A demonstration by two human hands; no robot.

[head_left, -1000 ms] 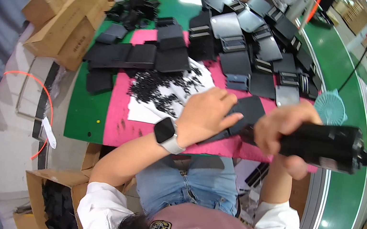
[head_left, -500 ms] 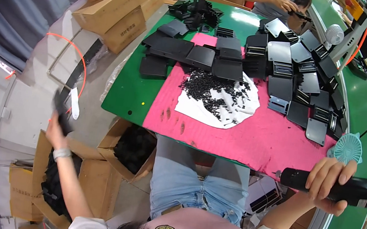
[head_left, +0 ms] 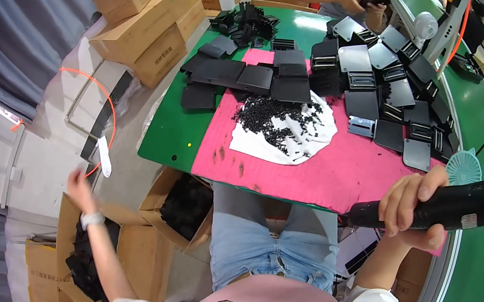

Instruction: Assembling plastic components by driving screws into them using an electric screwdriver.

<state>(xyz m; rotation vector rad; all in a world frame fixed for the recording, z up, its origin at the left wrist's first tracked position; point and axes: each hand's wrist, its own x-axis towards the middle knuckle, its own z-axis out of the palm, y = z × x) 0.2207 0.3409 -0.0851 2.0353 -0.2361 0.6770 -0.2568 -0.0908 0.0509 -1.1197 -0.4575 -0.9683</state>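
Brown cardboard boxes [head_left: 147, 26] are stacked at the far left beside the green table [head_left: 171, 133]. Lower left, an open carton [head_left: 81, 252] holds black parts; the left hand [head_left: 78, 182] hangs above it, blurred, grip unclear. At right, the right hand [head_left: 415, 209] clenches a black power screwdriver [head_left: 431, 208] over the pink mat [head_left: 340, 174].
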